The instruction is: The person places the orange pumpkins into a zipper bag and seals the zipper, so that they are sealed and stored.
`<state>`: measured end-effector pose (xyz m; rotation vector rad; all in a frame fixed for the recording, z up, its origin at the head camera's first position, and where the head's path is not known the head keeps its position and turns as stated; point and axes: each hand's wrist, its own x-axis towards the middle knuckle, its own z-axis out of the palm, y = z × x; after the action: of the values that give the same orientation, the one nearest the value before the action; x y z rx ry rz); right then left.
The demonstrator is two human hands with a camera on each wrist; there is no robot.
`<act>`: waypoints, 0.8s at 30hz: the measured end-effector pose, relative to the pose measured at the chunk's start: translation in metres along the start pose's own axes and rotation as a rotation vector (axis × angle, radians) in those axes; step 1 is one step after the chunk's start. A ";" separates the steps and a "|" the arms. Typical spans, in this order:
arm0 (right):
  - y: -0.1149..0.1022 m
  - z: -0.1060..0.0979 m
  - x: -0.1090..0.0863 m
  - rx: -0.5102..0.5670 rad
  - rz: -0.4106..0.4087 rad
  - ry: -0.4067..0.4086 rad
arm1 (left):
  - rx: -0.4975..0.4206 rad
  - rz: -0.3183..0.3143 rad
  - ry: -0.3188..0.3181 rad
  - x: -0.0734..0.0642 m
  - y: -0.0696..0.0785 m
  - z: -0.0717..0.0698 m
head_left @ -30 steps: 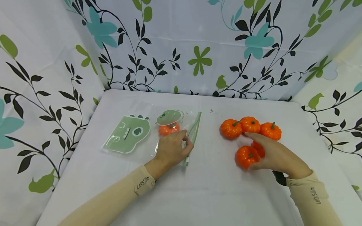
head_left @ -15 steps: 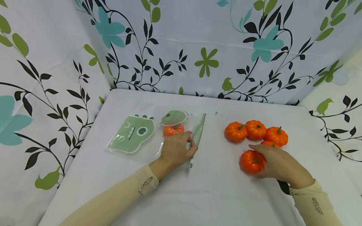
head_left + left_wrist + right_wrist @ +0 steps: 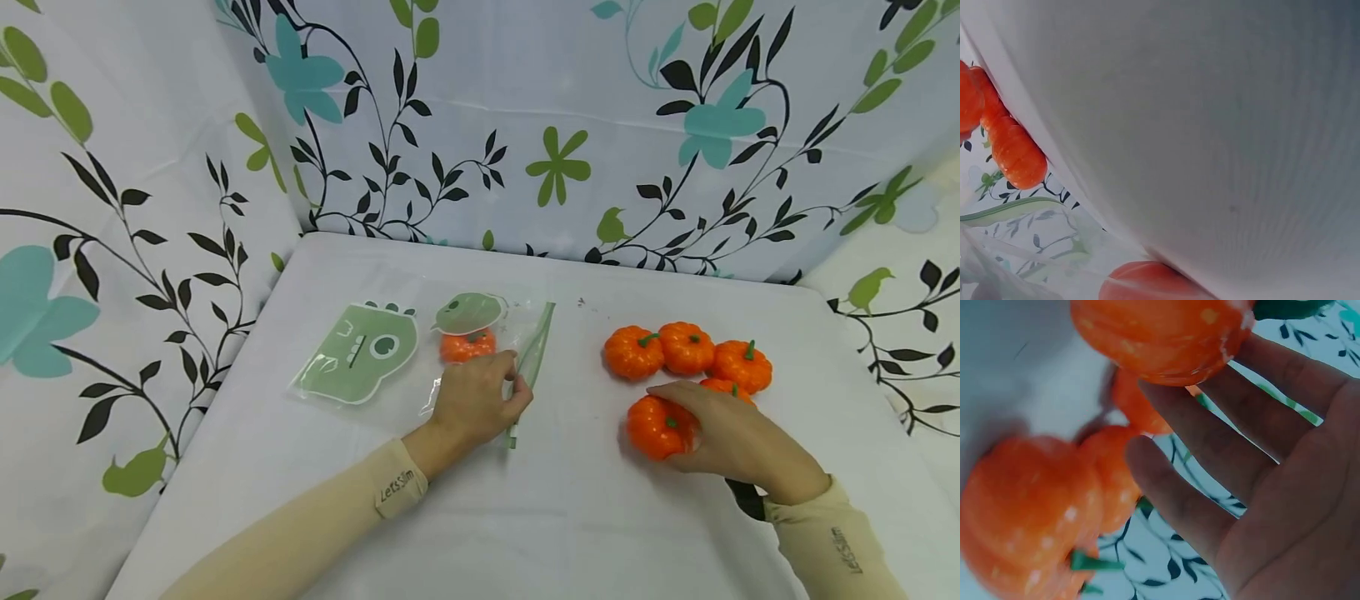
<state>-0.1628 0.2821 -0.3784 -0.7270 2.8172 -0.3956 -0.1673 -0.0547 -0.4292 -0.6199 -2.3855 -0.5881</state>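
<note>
In the head view, my left hand (image 3: 480, 400) pinches the open edge of a clear zip bag, close to its green zip strip (image 3: 535, 346). The bag bears a green one-eyed monster print (image 3: 365, 350). Inside it, below a second green print, shows a small orange toy pumpkin (image 3: 456, 347), partly behind the hand. Over to the right, my right hand (image 3: 731, 437) holds another toy pumpkin (image 3: 654, 429) between thumb and fingers. The right wrist view shows fingers against this pumpkin's (image 3: 1160, 337) side. The thumb is out of sight there.
Three toy pumpkins stand in a row behind the right hand: left (image 3: 632, 354), middle (image 3: 686, 350) and right (image 3: 742, 367). One more pumpkin (image 3: 727, 387) is half hidden by that hand. A patterned curtain (image 3: 480, 125) rises behind the white table (image 3: 480, 542).
My right hand has taken hold of the front pumpkin and shifted it slightly left, away from the others. The left hand stays at the bag's edge. The head view has shifted a little.
</note>
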 end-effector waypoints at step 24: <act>-0.069 0.038 0.084 0.517 -0.103 0.019 | 0.008 -0.038 -0.053 0.004 0.014 -0.012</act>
<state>-0.1942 0.1743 -0.4037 -0.7452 2.5210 -1.0958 -0.1572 -0.0493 -0.4145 -0.5949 -2.4526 -0.5843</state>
